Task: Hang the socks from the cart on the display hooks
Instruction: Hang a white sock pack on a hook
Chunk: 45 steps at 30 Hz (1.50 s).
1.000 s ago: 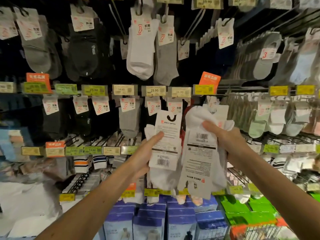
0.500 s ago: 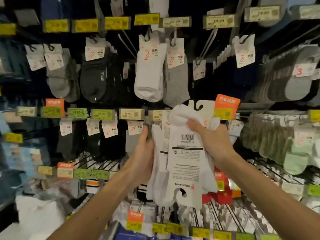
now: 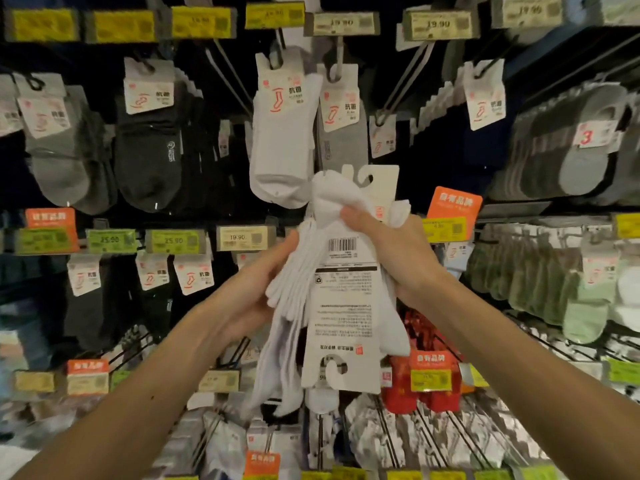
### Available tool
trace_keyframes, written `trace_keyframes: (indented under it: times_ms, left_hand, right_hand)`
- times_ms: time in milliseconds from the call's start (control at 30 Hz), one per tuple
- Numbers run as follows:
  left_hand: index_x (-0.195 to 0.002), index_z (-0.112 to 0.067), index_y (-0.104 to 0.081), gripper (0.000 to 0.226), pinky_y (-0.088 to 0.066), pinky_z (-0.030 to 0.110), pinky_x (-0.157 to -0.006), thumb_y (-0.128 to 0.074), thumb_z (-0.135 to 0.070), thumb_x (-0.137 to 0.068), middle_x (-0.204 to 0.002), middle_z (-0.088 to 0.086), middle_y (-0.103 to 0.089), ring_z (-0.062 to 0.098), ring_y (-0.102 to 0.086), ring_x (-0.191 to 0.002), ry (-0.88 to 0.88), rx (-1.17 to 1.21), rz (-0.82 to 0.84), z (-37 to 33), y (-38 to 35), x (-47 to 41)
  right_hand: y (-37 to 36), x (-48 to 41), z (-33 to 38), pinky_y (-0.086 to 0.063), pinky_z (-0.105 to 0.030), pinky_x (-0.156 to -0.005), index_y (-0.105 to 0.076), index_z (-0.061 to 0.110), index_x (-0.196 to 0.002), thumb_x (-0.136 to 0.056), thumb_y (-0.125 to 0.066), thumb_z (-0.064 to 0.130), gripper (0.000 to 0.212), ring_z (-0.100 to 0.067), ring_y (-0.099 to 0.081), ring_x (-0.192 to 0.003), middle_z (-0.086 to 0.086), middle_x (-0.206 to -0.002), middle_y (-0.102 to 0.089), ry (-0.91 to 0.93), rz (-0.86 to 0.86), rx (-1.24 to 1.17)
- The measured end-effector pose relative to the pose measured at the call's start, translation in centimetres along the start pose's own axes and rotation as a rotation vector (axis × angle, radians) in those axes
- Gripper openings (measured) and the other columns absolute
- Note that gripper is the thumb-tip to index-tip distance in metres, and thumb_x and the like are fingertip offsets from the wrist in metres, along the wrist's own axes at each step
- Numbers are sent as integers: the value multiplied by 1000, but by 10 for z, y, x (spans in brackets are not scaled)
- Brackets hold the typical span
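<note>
Soft white socks (image 3: 294,292) crept up toward the wire hooks (image 3: 337,60), left hand (image 3: 256,289) and right hand (image 3: 398,258) both clutching them.

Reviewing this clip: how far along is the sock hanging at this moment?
Done: a white pair already hangs on an upper hook. In hand: the left hand and right hand grip a bundle of white socks, its front card upside down. Left: the bundle is on no hook yet; the cart is out of view.
</note>
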<state>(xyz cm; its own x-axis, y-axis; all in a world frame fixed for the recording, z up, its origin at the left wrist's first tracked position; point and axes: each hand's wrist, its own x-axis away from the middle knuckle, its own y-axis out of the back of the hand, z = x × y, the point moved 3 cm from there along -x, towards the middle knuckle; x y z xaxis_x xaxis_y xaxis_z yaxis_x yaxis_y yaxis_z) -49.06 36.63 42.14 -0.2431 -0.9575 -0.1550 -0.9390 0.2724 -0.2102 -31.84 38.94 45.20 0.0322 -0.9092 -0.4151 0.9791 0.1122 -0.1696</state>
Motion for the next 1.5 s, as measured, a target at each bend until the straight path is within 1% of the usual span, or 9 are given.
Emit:
trace_keyframes:
  times_ms: [133,333,467,767,867,1100,1300,1400,1500]
  left_hand:
    - [-123,-9,-64,49,-59,31,-84,-67,-35,-82,-115,9,-73,21,-71,-106,-121,-95,-118,-15,22,-14]
    - [-95,-11,-60,13,-56,21,-59,-70,-9,-88,-82,2,-77,12,-74,-73,-321,-236,-250,-44,41,-26]
    - [-100,-12,-61,18,-58,24,-63,-73,-13,-86,-85,1,-78,16,-76,-78,-383,-338,-233,-64,44,-32]
    - [-94,-17,-67,11,-54,21,-54,-62,-26,-97,-72,-3,-75,12,-71,-64,-363,-518,-190,-79,40,-45]
    - [-107,-21,-65,11,-58,25,-60,-64,-22,-96,-80,0,-77,14,-73,-68,-318,-643,-178,-89,40,-52]
    - [-143,-33,-44,49,-57,23,-64,-61,-25,-98,-109,-4,-68,7,-72,-77,-516,-727,-349,-171,40,-84]
    - [-152,-29,-32,53,-40,5,-42,-51,-18,-104,-88,-20,-50,-16,-56,-48,-592,-814,-375,-202,23,-104]
    - [-155,-32,-25,59,-46,11,-46,-48,-12,-104,-103,-6,-65,-8,-60,-50,-684,-776,-372,-207,21,-111]
    - [-153,-36,-23,59,-44,12,-48,-43,-10,-104,-131,11,-60,-5,-61,-54,-761,-771,-374,-212,23,-119]
  right_hand:
    - [4,-11,4,-62,-33,-71,-72,14,-95,-87,-76,19,10,-17,-76,-81,0,-88,-79,41,-74,45]
    - [4,-21,16,-62,-31,-70,-71,21,-94,-88,-74,20,6,-14,-76,-83,4,-88,-78,138,-109,142]
    - [2,-28,30,-56,-19,-56,-69,17,-94,-89,-72,16,5,-8,-75,-73,9,-77,-77,188,-120,163]
    - [9,-43,56,-58,-21,-59,-69,16,-96,-89,-73,19,8,-10,-75,-75,7,-81,-77,289,-135,225]
    - [14,-52,62,-60,-26,-64,-70,18,-94,-89,-74,21,8,-11,-75,-78,8,-81,-77,310,-163,251]
    - [12,-68,70,-60,-24,-63,-71,16,-93,-89,-74,19,6,-12,-76,-78,7,-82,-78,334,-150,203]
    - [3,-77,75,-58,-21,-59,-70,17,-92,-89,-74,18,5,-12,-76,-76,6,-82,-78,349,-135,159]
    - [3,-79,75,-60,-26,-63,-71,16,-93,-88,-74,20,7,-13,-76,-77,4,-83,-78,338,-131,161]
    - [4,-80,74,-62,-31,-67,-71,16,-95,-88,-75,22,10,-15,-76,-78,2,-85,-78,324,-130,174]
